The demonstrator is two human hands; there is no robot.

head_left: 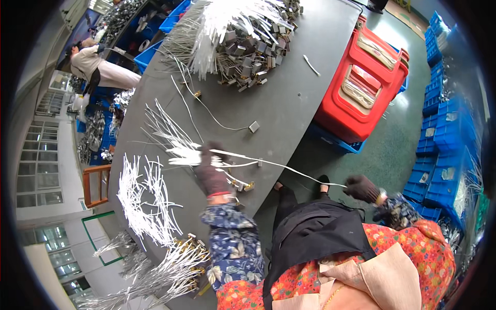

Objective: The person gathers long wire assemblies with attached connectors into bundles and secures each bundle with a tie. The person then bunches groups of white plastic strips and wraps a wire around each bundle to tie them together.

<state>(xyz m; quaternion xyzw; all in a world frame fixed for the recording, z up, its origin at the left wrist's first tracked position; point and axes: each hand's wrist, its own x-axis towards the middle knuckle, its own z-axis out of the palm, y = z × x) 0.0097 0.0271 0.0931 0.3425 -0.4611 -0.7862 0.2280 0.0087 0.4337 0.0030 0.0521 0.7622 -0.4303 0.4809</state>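
My left hand [212,174], in a dark glove, is closed round a bundle of thin wires in white sleeves [181,154] above the grey table. Small metal pieces [248,185] show at the ends of some wires beside the wrist. One long white-sleeved wire [289,168] runs from the bundle past the table edge to my right hand [362,189]. That hand, also gloved, pinches its end out over the floor. Farther up the table lies a loose wire with a small metal block [253,126] at its end.
A large heap of metal blocks with wires [253,54] covers the table's far end. Loose white sleeves [147,201] lie at the left, more wire bundles [160,276] nearer. A red crate [330,108] stands right of the table; blue crates [431,160] line the far right. Another person [98,70] stands far left.
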